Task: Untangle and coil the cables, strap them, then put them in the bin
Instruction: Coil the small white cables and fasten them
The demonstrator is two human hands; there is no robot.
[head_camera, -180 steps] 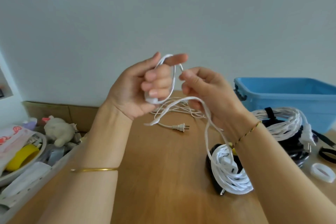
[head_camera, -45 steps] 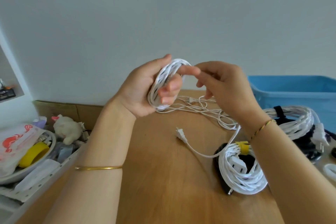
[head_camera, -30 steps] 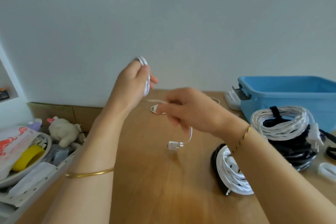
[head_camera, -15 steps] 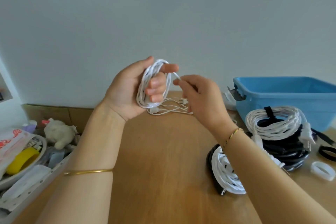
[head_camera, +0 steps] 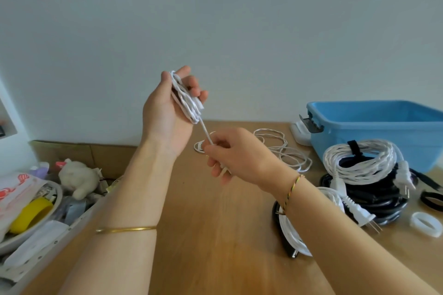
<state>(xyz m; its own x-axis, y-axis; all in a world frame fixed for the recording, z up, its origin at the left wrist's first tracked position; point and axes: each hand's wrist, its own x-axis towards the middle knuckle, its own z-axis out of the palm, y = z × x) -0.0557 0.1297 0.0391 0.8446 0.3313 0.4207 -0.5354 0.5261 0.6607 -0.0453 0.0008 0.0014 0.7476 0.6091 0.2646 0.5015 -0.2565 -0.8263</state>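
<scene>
White coil (head_camera: 186, 100) is being gripped by the left hand (head_camera: 164, 115), the right hand (head_camera: 239, 155) pinching its taut tail (head_camera: 205, 131); any jerk is risking slipped loops.

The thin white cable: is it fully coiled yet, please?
Partly coiled: the left hand grips its coil, a strand runs to the right hand, and loops lie on the table.

A thin white cable (head_camera: 186, 99) sits partly coiled in the left hand (head_camera: 165, 112), its tail loose on the desk (head_camera: 215, 235). Right, a strapped white coil (head_camera: 359, 163) tops a black coil (head_camera: 370, 200) beside the blue bin (head_camera: 374, 136).
</scene>
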